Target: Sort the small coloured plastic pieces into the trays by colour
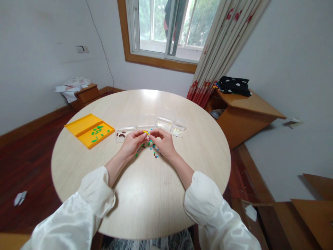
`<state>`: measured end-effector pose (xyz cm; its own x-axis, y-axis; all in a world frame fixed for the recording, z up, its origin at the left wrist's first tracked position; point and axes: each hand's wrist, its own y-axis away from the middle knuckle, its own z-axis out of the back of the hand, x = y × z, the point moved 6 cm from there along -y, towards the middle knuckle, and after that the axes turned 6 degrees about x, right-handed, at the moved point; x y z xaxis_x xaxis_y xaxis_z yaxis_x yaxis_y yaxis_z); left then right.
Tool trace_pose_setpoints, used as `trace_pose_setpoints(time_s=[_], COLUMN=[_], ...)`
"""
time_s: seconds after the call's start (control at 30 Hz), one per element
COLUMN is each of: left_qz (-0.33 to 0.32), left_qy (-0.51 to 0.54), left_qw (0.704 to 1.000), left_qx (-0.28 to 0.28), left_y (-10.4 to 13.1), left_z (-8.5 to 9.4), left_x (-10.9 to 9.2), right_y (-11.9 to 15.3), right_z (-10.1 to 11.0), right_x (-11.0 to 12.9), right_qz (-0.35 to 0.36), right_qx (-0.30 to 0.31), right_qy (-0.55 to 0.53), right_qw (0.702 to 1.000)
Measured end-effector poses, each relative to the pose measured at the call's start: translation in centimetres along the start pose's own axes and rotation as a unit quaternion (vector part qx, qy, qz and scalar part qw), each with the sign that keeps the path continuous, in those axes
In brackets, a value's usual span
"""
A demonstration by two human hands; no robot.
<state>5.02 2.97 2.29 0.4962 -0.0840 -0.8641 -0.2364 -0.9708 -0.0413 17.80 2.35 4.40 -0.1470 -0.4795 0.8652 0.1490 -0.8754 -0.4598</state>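
Note:
Over the middle of the round table (145, 201), my left hand (133, 143) and my right hand (164, 141) meet at the fingertips. Between them they pinch a small yellow piece (146, 132), which looks like a toy brick; its exact shape is too small to tell. Beneath and just in front of the hands, small green, blue and brown pieces (155, 155) lie scattered, partly hidden by the fingers. Close behind the hands stand clear plastic boxes. The left one (121, 140) holds brown pieces, and the right ones (177, 134) hold yellow and white pieces.
An open orange case (83, 125) with several green pieces (96, 132) lies at the table's left. Beyond the table are a window (169, 27), a long curtain (223, 38) and a tilted wooden cabinet (244, 114) with black cloth (234, 86) on top.

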Motion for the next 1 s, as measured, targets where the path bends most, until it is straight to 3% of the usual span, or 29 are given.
trace_pose_setpoints(time_s=[0.73, 1.0], left_qz=[0.019, 0.011], left_qy=[-0.006, -0.028], left_qw=[1.0, 0.999], left_qx=[-0.002, 0.018], left_y=[0.02, 0.04], left_z=[0.19, -0.06], left_x=[0.28, 0.21], right_y=[-0.02, 0.11], right_z=[0.23, -0.04], right_x=[0.23, 0.87], right_qz=[0.015, 0.026], right_qx=[-0.01, 0.014], right_qy=[0.021, 0.055], right_qw=[1.0, 0.998])
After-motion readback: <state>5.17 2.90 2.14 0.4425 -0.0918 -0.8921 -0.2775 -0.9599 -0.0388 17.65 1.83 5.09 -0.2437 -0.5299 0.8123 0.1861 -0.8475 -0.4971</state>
